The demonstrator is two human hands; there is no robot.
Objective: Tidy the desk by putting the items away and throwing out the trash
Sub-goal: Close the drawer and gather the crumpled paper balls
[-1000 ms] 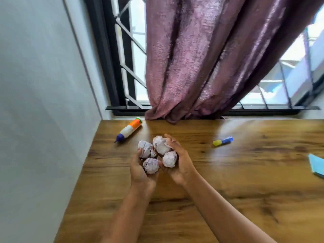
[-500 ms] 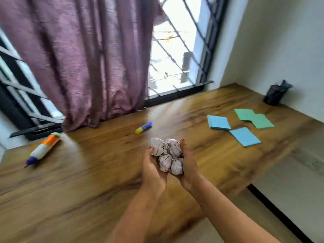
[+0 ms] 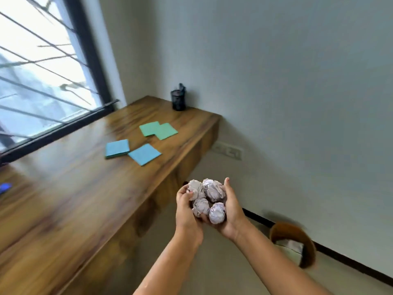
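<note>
Four crumpled paper balls [image 3: 207, 200] are held in a loose heap between both hands, past the desk's edge and above the floor. The left hand [image 3: 185, 211] is curled round the two balls on its side. The right hand [image 3: 232, 211] is cupped under and beside the other two, its fingers pointing up.

The upper pair are only lightly enclosed at the fingertips. One could be lost over the top if the hands were tilted or parted too early. The brown bin [image 3: 286, 228] stands on the floor below and right of the right wrist, against the wall. Its opening looks small and is blurred, so balls released from this far could be scattered beside it.

Beyond and left of the fingers, blue pads [image 3: 117, 148] and green pads [image 3: 158, 129] lie on the desk [image 3: 74, 188], with a dark pen holder [image 3: 178, 100] farther off.

No brand, label or writing can be read anywhere.
</note>
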